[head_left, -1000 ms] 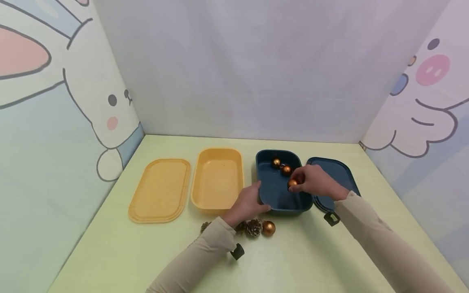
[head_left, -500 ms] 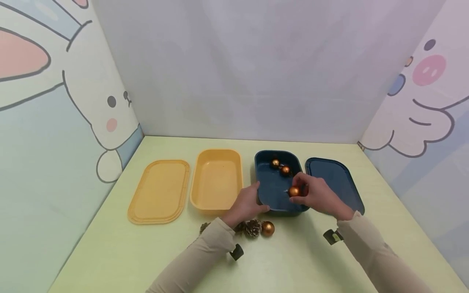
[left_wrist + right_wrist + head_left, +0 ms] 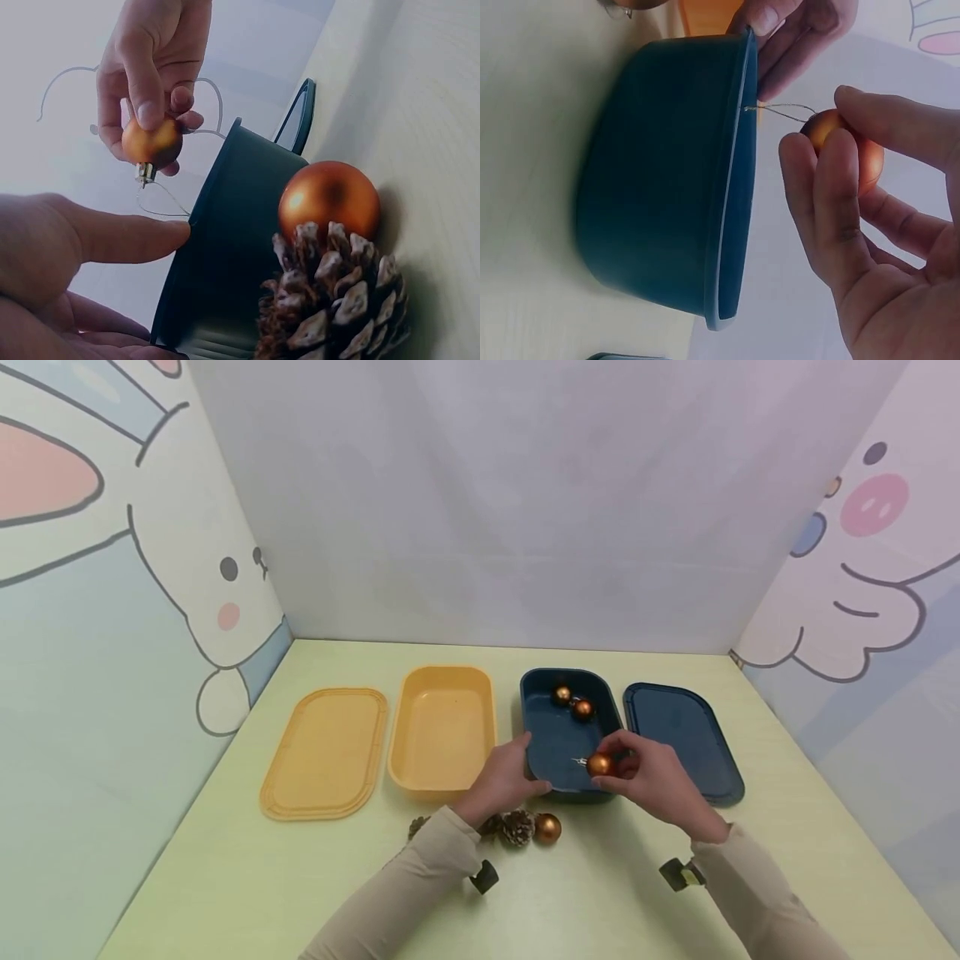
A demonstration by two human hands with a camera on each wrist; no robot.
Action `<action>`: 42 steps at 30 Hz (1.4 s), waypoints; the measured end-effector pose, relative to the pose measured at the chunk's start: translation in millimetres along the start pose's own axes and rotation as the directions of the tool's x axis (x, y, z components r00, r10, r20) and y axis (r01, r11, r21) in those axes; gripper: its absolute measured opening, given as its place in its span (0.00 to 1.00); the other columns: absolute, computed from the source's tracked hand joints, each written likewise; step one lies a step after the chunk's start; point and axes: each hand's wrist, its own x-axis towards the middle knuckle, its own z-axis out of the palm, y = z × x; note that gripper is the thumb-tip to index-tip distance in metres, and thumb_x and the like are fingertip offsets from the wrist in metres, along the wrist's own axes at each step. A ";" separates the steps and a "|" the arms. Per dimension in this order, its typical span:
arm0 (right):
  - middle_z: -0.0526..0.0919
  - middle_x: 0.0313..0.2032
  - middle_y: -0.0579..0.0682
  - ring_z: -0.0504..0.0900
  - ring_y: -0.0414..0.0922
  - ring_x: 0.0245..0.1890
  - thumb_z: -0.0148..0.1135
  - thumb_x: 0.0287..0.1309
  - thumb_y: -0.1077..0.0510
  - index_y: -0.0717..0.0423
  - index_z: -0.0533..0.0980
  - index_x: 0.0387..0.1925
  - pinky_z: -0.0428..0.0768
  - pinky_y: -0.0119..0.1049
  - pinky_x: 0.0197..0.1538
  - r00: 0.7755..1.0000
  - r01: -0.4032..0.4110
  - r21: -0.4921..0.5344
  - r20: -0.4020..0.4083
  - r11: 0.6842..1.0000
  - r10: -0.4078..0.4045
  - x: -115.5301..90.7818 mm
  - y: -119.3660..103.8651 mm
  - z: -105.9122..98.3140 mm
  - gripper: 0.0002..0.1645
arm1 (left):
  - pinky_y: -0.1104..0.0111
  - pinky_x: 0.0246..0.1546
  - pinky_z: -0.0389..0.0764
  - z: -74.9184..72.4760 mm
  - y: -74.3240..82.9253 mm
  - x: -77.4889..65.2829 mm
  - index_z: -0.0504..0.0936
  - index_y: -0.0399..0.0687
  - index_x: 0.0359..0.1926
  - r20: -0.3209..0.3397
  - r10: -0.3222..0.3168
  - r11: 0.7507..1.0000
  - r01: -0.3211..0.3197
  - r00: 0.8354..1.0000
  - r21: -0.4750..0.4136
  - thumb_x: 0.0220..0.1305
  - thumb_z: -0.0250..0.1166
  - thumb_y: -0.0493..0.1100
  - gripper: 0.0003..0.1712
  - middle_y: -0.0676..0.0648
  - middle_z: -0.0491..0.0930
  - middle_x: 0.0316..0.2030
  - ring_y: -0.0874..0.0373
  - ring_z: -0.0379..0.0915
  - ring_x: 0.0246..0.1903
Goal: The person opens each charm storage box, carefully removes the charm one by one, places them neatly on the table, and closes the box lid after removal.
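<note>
Over the near right part of a dark blue box [image 3: 558, 735], my right hand [image 3: 651, 777] pinches a copper-coloured bauble [image 3: 600, 765] between thumb and fingertips. Its metal cap and thin string loop [image 3: 166, 202] face the box. My left hand [image 3: 504, 781] holds the box at its near left corner, thumb at the front rim [image 3: 196, 217] and fingers along the left side. Two smaller-looking baubles [image 3: 583, 709] lie inside at the far end. Just in front of the box, another copper bauble [image 3: 548, 828] sits beside a pine cone [image 3: 517, 828] on the table.
An orange-yellow box [image 3: 444, 727] stands left of the blue one, with a matching lid [image 3: 326, 753] flat farther left. The dark blue lid [image 3: 682, 739] lies to the right. More pine cones [image 3: 417, 827] are partly hidden by the left forearm. Printed walls enclose the table.
My right hand has drawn the bauble toward the near right edge of the blue box, its cap and string coming into sight. The left hand stays at the corner.
</note>
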 end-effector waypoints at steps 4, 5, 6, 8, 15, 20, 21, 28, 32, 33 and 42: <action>0.86 0.42 0.53 0.86 0.36 0.32 0.77 0.52 0.57 0.52 0.79 0.46 0.84 0.26 0.34 1.000 0.003 0.042 0.002 0.999 -0.003 -5.6 -1.0 2.1 0.20 | 0.54 0.72 0.71 -0.4 0.7 -0.5 0.58 0.33 0.75 0.005 -0.004 1.000 0.004 1.000 -0.009 0.59 0.74 0.43 0.50 0.36 0.64 0.74 0.44 0.63 0.73; 0.86 0.42 0.53 0.86 0.35 0.32 0.77 0.52 0.57 0.52 0.79 0.46 0.84 0.26 0.34 1.000 0.007 0.051 0.001 0.999 -0.007 -6.8 -1.4 2.4 0.19 | 0.54 0.72 0.71 -0.7 0.8 -0.2 0.58 0.33 0.75 0.004 -0.004 1.000 0.004 1.000 -0.009 0.59 0.74 0.43 0.50 0.36 0.64 0.74 0.44 0.63 0.73; 0.86 0.42 0.53 0.86 0.35 0.32 0.76 0.52 0.57 0.52 0.79 0.45 0.85 0.26 0.34 1.000 0.011 0.060 -0.001 0.998 -0.011 -7.9 -1.7 2.6 0.19 | 0.54 0.72 0.71 -1.0 0.8 -0.1 0.58 0.33 0.75 0.004 -0.003 1.000 0.003 1.000 -0.011 0.59 0.74 0.43 0.50 0.36 0.64 0.74 0.44 0.63 0.73; 0.86 0.41 0.53 0.86 0.34 0.31 0.76 0.52 0.57 0.52 0.79 0.45 0.84 0.27 0.33 1.000 0.016 0.071 -0.007 0.997 -0.016 -10.0 -2.2 2.8 0.19 | 0.54 0.72 0.71 -1.7 0.9 0.2 0.58 0.33 0.75 0.003 0.000 1.000 0.000 1.000 -0.012 0.59 0.74 0.43 0.50 0.36 0.64 0.74 0.44 0.63 0.73; 0.85 0.42 0.50 0.80 0.33 0.29 0.76 0.54 0.56 0.47 0.82 0.46 0.82 0.28 0.30 0.997 0.040 0.077 -0.062 0.996 -0.035 -16.9 -3.9 4.3 0.17 | 0.54 0.71 0.71 -1.5 -0.8 0.9 0.57 0.32 0.75 0.007 0.002 1.000 -0.002 1.000 -0.010 0.59 0.74 0.43 0.51 0.36 0.64 0.74 0.44 0.63 0.73; 0.85 0.45 0.52 0.81 0.33 0.30 0.75 0.55 0.56 0.47 0.84 0.48 0.83 0.27 0.32 0.997 0.024 0.129 -0.071 0.991 -0.015 -21.3 -3.4 6.1 0.18 | 0.54 0.72 0.71 -0.8 -2.0 1.2 0.57 0.33 0.76 0.013 -0.003 1.000 0.003 1.000 -0.009 0.59 0.74 0.44 0.51 0.36 0.63 0.74 0.44 0.63 0.73; 0.85 0.46 0.53 0.82 0.33 0.31 0.74 0.55 0.57 0.48 0.83 0.50 0.84 0.27 0.33 0.998 0.018 0.150 -0.065 0.989 -0.008 -22.2 -3.3 6.4 0.19 | 0.54 0.72 0.71 -0.8 -2.2 1.2 0.57 0.33 0.76 0.014 -0.003 1.000 0.003 1.000 -0.009 0.59 0.74 0.44 0.51 0.37 0.63 0.74 0.44 0.63 0.73; 0.84 0.51 0.57 0.87 0.35 0.38 0.70 0.60 0.59 0.50 0.80 0.56 0.86 0.28 0.37 1.000 0.017 0.226 -0.015 0.974 -0.014 -30.8 -4.1 7.0 0.22 | 0.54 0.71 0.71 -1.9 -2.2 0.7 0.57 0.32 0.75 0.009 0.014 1.000 -0.014 1.000 -0.007 0.59 0.74 0.44 0.51 0.36 0.64 0.73 0.44 0.64 0.72; 0.85 0.49 0.55 0.86 0.33 0.36 0.71 0.59 0.60 0.49 0.80 0.55 0.86 0.29 0.35 1.000 0.026 0.226 -0.006 0.974 -0.025 -36.2 -3.5 9.5 0.22 | 0.54 0.71 0.72 -2.1 -2.6 1.1 0.58 0.31 0.75 0.006 0.018 1.000 -0.018 1.000 -0.011 0.58 0.75 0.43 0.51 0.35 0.65 0.73 0.43 0.64 0.72; 0.85 0.49 0.54 0.85 0.33 0.36 0.71 0.58 0.61 0.48 0.81 0.54 0.86 0.29 0.36 1.000 0.031 0.224 -0.005 0.974 -0.030 -37.3 -3.0 10.7 0.22 | 0.53 0.71 0.72 -2.2 -2.6 1.1 0.58 0.30 0.75 0.004 0.021 1.000 -0.021 1.000 -0.012 0.58 0.75 0.43 0.51 0.35 0.65 0.73 0.42 0.64 0.72; 0.86 0.46 0.52 0.84 0.33 0.34 0.73 0.56 0.58 0.52 0.80 0.50 0.86 0.28 0.37 0.999 -0.038 0.223 0.046 0.974 0.029 -47.4 -1.9 25.1 0.20 | 0.53 0.72 0.71 -3.3 -0.7 0.6 0.57 0.31 0.75 0.008 0.018 1.000 -0.018 1.000 -0.019 0.59 0.74 0.42 0.51 0.35 0.64 0.73 0.42 0.63 0.72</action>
